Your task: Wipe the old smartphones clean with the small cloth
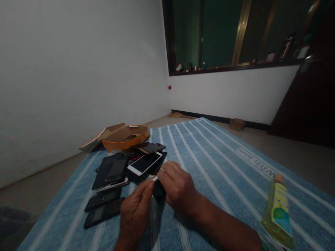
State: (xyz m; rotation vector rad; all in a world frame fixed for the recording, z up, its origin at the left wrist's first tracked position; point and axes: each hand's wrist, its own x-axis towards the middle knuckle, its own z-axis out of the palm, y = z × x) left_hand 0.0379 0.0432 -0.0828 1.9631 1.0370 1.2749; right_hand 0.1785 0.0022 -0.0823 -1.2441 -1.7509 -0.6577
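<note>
My left hand (134, 211) and my right hand (176, 188) meet low in the middle over a blue striped cloth (209, 157). Together they pinch a small pale sliver (156, 177) between thumb and fingertips; I cannot make out what it is. A dark flat object (158, 191) lies under the hands, partly hidden. Just beyond them lies a white-framed phone (144, 163), screen up, on a dark case.
Several dark phones and cases (112, 170) lie spread at the left, two keypad phones (103, 207) nearest. An orange box (125, 137) with its lid sits behind them. A yellow-green bottle (278, 211) lies at the right. White walls stand left and behind.
</note>
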